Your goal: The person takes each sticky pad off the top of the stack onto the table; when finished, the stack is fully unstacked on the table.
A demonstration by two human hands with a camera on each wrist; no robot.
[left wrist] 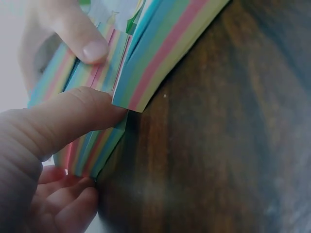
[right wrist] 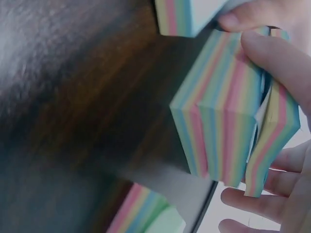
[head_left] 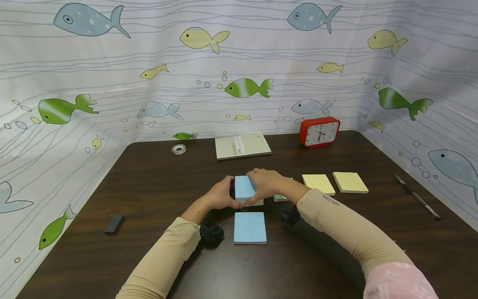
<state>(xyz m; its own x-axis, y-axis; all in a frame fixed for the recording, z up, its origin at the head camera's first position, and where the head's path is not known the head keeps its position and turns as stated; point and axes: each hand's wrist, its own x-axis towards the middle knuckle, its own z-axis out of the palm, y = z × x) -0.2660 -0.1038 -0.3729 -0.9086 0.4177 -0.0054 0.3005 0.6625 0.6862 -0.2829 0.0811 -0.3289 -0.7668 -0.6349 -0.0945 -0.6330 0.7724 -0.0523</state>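
Observation:
A stack of sticky note pads point(head_left: 244, 187) with a light blue top stands mid-table between both hands. From the left, my left hand point(head_left: 220, 195) grips it, thumb across its near side and fingers behind. My right hand point(head_left: 267, 182) holds its upper part from the right, thumb on the near side. In the right wrist view the stack's striped edges point(right wrist: 218, 116) show a thin gap under the top pad point(right wrist: 269, 136), which sits slightly tilted. Just in front lies a separate blue pad point(head_left: 250, 228), seen edge-on in the left wrist view.
Right of the stack are a green pad point(head_left: 279, 198), partly hidden by the right arm, and two yellow pads point(head_left: 318, 184). A pen point(head_left: 417, 197) lies far right, a black block point(head_left: 114, 224) left. Behind are a tape roll point(head_left: 179, 149), notebook point(head_left: 242, 147) and red clock point(head_left: 319, 132).

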